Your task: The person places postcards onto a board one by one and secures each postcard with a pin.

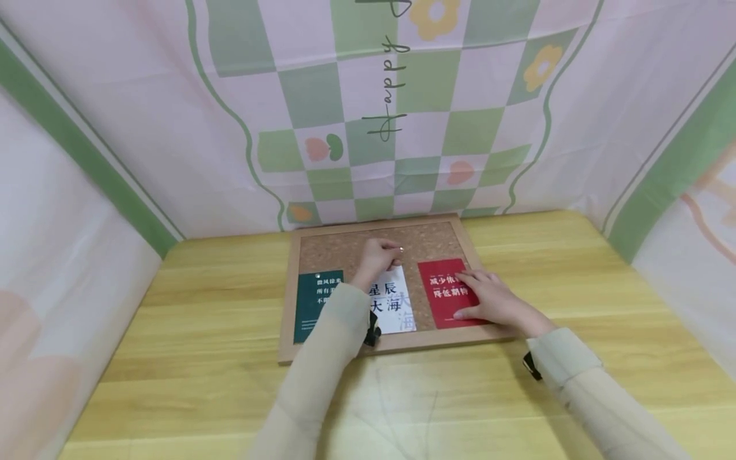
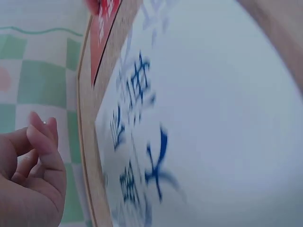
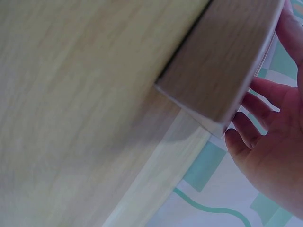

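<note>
A wood-framed cork board (image 1: pixel 374 246) lies on the table, with a green card (image 1: pixel 307 306), a white card (image 1: pixel 397 313) and a red card (image 1: pixel 439 310) on it. Above the white card's upper edge, my left hand (image 1: pixel 376 259) pinches a small white push pin (image 1: pixel 401 249) between thumb and finger. The pin shows only as a pale dot at the fingertips in the left wrist view. My right hand (image 1: pixel 494 299) rests with fingers spread over the red card's right side and the frame edge. A whitish pin head (image 1: pixel 317 275) dots the green card's top.
The yellow wood-grain table (image 1: pixel 218 306) extends on both sides of the board. Behind its far edge hangs a checked cloth (image 1: pixel 368 128), and pale cloth walls (image 1: pixel 69 255) stand at the sides. My left forearm (image 1: pixel 322 370) partly covers the green and white cards.
</note>
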Demonstrator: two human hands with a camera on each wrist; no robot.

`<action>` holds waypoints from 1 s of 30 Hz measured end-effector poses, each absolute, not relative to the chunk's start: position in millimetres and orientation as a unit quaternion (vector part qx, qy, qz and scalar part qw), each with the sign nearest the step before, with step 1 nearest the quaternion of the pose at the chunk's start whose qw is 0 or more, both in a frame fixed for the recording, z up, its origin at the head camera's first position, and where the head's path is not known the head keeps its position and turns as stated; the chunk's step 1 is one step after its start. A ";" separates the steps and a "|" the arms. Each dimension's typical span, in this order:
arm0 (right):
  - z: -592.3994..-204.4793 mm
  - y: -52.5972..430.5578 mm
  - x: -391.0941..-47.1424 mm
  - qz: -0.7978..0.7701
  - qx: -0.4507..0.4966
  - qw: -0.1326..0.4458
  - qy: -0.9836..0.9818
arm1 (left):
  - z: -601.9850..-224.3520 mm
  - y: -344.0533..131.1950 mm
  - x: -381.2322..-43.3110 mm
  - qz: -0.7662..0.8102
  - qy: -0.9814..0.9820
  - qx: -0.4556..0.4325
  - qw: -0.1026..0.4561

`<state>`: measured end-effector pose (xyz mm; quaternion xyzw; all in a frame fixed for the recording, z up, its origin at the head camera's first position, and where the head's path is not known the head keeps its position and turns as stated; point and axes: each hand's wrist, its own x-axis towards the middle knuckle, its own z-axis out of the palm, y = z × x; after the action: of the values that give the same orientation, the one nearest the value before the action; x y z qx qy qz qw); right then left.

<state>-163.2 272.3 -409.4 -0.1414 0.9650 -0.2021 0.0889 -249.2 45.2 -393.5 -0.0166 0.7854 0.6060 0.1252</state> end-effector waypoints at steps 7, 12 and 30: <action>-410.4 272.7 -163.0 -0.204 -0.138 0.091 0.965 | -399.1 68.0 -243.4 0.629 0.764 -0.023 0.143; -410.1 273.6 -162.5 -0.206 -0.138 0.091 0.964 | -402.2 78.4 -240.7 0.631 0.760 -0.024 0.151; -410.0 272.5 -163.9 -0.203 -0.143 0.087 0.965 | -410.7 99.8 -236.6 0.660 0.731 -0.064 0.162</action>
<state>-163.9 272.5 -410.0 -0.1427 0.9648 -0.2029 0.0872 -236.6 99.8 -410.7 -0.0641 0.7311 0.6597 0.1620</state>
